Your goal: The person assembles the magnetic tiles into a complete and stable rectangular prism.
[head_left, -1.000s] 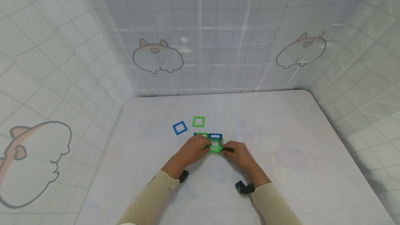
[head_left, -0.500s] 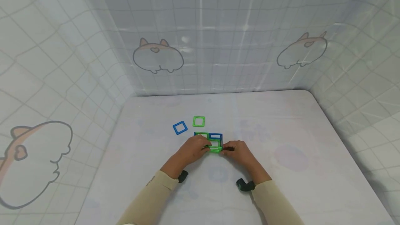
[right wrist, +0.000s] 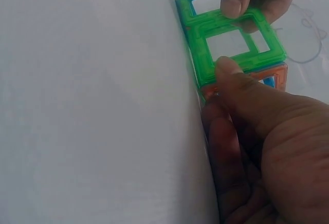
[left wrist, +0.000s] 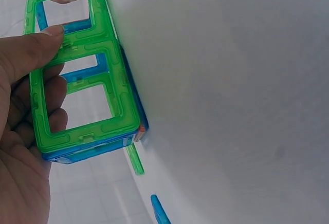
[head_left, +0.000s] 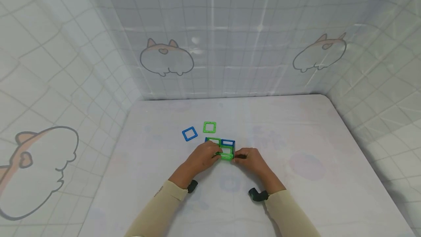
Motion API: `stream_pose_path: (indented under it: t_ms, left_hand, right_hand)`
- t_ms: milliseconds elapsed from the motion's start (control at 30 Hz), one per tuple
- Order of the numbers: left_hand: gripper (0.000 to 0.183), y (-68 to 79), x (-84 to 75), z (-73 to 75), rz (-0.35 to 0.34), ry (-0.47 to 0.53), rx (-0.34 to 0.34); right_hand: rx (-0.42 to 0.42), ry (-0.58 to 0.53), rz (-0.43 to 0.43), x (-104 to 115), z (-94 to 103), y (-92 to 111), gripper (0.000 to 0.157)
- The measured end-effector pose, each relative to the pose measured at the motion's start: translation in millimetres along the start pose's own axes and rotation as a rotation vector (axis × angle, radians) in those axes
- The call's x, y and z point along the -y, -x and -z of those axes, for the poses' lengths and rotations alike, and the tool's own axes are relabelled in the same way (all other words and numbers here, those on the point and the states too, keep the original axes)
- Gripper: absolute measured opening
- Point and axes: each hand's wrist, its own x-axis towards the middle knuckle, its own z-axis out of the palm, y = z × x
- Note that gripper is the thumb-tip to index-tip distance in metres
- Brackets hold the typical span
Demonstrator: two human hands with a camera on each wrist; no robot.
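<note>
A box-shaped frame of magnetic tiles (left wrist: 125,88) stands on the table, its near side made of two green squares side by side. Blue tiles show at its back, and an orange tile (right wrist: 280,74) forms part of the right end. My left hand (head_left: 203,157) grips the near side at the middle, thumb on the outside and fingers inside the frame. At the right end, my right hand (head_left: 252,162) pinches the lower near corner between thumb and fingers. In the head view the left hand hides the frame's left part.
Beyond the frame, a loose blue square tile (head_left: 184,136) and a loose green square tile (head_left: 209,132) lie flat on the white table (head_left: 296,131). Tile-patterned curtains (head_left: 230,46) rise behind the table and along both sides. Each wrist wears a black device.
Both hands keep their hold on the tile frame, almost still. The frame's far edge has tipped or shifted very slightly. The loose tiles have not moved.
</note>
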Motion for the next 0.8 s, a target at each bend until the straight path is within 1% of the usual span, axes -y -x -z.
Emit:
stream_pose_path:
  t_ms: [233, 333, 400, 433, 533, 600, 633, 667, 733, 767, 800]
  left_hand:
    - [0.016, 1.7, 1.8, 0.2, -0.007, -0.009, -0.004]
    - [0.021, 4.0, 3.8, -1.7, -0.025, 0.011, -0.027]
    - [0.025, 6.1, 5.2, -3.6, -0.049, 0.049, -0.068]
    - [0.028, 7.0, 6.3, -5.0, -0.068, 0.064, -0.105]
    - [0.039, 11.1, 10.4, -9.0, -0.094, 0.101, -0.255]
    - [0.052, 14.0, 13.4, -9.8, -0.054, 0.147, -0.335]
    - [0.06, 15.5, 14.9, -9.7, -0.012, 0.182, -0.356]
    - [0.069, 17.1, 16.3, -9.3, 0.046, 0.229, -0.361]
    - [0.086, 19.9, 19.0, -8.4, 0.17, 0.34, -0.332]
    - [0.092, 21.5, 20.4, -8.7, 0.243, 0.393, -0.297]
    - [0.097, 22.7, 21.9, -9.3, 0.301, 0.44, -0.265]
  right_hand:
    - [-0.022, 0.02, 0.032, -2, -2.9, -1, 0.019]
    - [-0.018, 0.043, 0.032, -2, -3.1, -1, 0.019]
    - [-0.015, 0.055, 0.026, -2, -2.8, 0, 0.019]
    - [-0.014, 0.059, 0.028, -2, -2.7, 0, 0.019]
    - [-0.009, 0.064, 0.026, -2, -2.4, 0, 0.02]
    - [-0.008, 0.063, 0.035, -2, -2.6, 0, 0.021]
    - [-0.007, 0.059, 0.039, -3, -2.7, 0, 0.021]
    - [-0.007, 0.055, 0.038, -3, -2.7, 0, 0.021]
    - [-0.006, 0.045, 0.035, -3, -2.6, 1, 0.021]
    - [-0.007, 0.04, 0.035, -3, -2.7, 1, 0.02]
    - [-0.008, 0.033, 0.033, -3, -2.4, 1, 0.02]
